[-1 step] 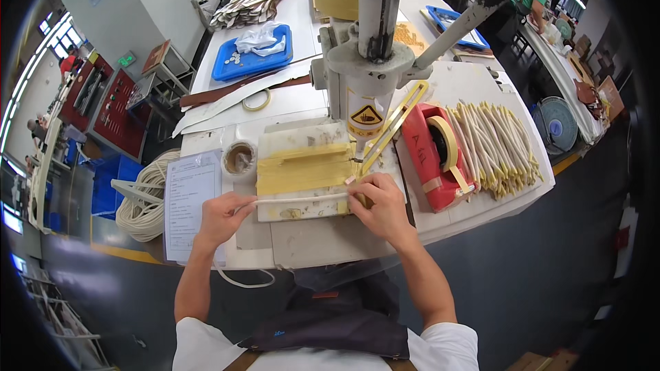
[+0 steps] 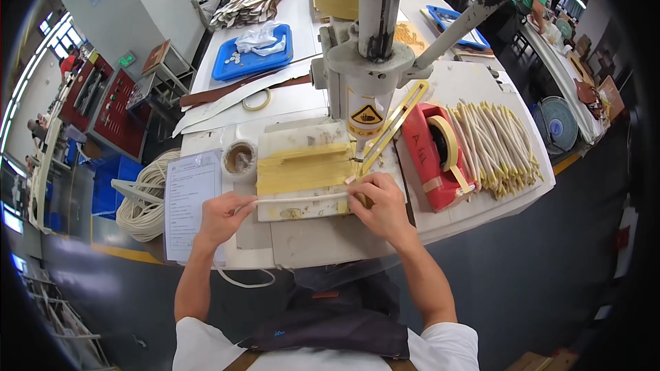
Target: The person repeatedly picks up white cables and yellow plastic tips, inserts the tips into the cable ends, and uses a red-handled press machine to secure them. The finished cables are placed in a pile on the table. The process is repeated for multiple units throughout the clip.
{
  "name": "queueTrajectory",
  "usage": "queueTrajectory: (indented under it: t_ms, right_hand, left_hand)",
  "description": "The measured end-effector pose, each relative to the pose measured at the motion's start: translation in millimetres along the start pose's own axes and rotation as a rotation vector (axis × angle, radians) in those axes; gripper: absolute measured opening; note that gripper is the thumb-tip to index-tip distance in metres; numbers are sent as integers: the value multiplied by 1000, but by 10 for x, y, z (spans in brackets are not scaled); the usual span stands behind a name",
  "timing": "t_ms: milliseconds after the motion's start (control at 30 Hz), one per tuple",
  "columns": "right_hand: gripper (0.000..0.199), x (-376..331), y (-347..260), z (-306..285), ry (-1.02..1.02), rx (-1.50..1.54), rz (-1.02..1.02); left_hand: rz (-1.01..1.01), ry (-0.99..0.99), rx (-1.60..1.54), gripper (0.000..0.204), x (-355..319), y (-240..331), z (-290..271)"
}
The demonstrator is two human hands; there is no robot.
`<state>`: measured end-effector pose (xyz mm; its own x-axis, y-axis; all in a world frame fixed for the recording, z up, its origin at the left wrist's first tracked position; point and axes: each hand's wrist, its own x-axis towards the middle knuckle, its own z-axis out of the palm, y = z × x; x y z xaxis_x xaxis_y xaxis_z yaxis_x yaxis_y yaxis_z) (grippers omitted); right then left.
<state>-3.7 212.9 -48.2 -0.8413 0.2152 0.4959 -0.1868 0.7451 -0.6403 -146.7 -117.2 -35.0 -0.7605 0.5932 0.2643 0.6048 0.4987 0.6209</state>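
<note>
The right hand (image 2: 377, 200) pinches one end of a thin white cord (image 2: 300, 198); the left hand (image 2: 221, 216) grips the other end, holding the cord taut across a scuffed white work board (image 2: 302, 139) patched with yellow masking tape. Just above stands a grey manual press (image 2: 368, 55). To its right, on the white counter (image 2: 474, 79), sit a red tape dispenser (image 2: 425, 154) and a pile of cream cord lengths (image 2: 498, 144).

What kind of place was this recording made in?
Most likely a factory workshop floor: a bench-mounted hand press stands on the worktable, a pile of cut cord pieces lies beside a red tape dispenser, and more workbenches stretch behind.
</note>
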Motion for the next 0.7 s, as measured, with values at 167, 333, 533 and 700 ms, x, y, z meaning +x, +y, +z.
queueTrajectory:
  t_ms: [167,333,533,700]
  right_hand:
    - [13,6,10,6,1,-21,-9]
    - [14,0,-5,8,-6,-25,3]
    - [13,31,13,-2,28,-19,-33]
    - [13,-7,24,32,28,-8,-53]
  left_hand:
    - [66,18,20,13,26,-11,12]
    - [65,-17,44,11,44,12,-18]
    - [113,-20,81,11,105,-7,-18]
    - [116,-27,100,10,35,-45,-12]
